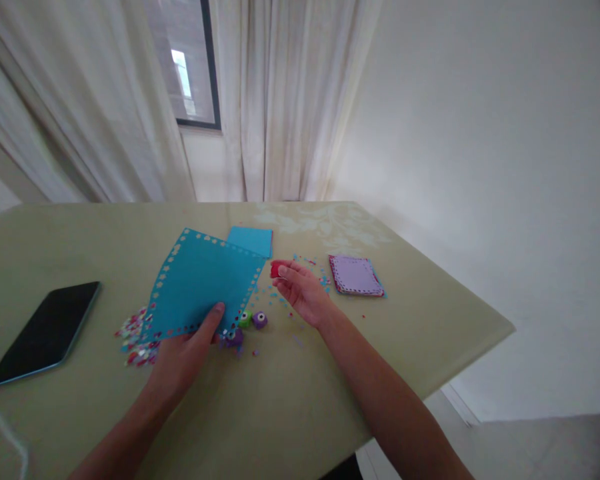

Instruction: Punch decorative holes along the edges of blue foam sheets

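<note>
Closely, right fingers [295, 269] pinch a red piece [275, 269], left fingers [214, 320] blue paper [205, 283].

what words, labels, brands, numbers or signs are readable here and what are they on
No readable text anywhere.
Blue sheet in the left hand: only cut-out shapes along its edges.
Black tablet: blank, dark screen.
Red piece in the right hand: too small to tell.

Table [260, 417] bears tablet [47, 330]; blue paper [254, 240]; lilac sheets [357, 275]; confetti [132, 328].
</note>
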`<state>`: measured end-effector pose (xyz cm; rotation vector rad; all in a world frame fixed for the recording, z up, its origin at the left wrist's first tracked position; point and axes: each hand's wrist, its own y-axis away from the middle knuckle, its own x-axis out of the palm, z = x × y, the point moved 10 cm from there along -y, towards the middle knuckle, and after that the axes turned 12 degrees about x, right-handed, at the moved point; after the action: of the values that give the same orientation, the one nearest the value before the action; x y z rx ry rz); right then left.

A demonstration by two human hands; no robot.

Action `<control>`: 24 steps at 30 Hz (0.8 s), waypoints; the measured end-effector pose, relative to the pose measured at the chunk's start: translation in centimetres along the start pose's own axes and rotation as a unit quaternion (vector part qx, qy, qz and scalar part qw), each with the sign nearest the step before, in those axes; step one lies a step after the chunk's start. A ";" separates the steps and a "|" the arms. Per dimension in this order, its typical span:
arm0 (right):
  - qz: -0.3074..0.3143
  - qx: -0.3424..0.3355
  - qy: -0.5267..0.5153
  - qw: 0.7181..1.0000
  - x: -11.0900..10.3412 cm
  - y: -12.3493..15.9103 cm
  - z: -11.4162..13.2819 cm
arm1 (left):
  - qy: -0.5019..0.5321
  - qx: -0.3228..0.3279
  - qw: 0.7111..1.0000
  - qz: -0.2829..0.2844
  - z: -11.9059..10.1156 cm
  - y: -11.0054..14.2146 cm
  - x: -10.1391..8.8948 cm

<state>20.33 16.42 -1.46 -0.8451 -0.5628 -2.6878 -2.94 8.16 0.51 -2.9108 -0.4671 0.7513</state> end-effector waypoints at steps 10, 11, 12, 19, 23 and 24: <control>0.035 -0.002 0.041 0.999 1.4 0.4 -0.7 | 0.000 0.037 0.999 0.007 -0.6 -0.2 0.5; 0.037 -0.004 0.039 0.999 1.5 0.5 -0.6 | 0.000 0.038 0.999 0.009 -0.7 -0.3 0.6; 0.038 -0.006 0.036 0.999 1.5 0.5 -0.5 | -0.003 0.039 0.999 0.010 -0.7 -0.2 0.6; 0.044 -0.017 0.029 0.998 1.7 0.6 -0.3 | 0.002 0.065 0.998 0.019 -1.6 0.0 0.8; 0.038 -0.021 0.026 0.999 1.6 0.6 -0.3 | 0.003 0.055 0.998 0.029 -1.2 0.0 1.0; 0.036 -0.021 0.025 0.999 1.5 0.6 -0.3 | 0.000 0.053 0.998 0.031 -1.1 0.0 1.0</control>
<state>19.18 15.58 -0.60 -0.7899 -0.4565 -2.6572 -1.55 8.46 0.95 -2.8379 -0.3262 0.7598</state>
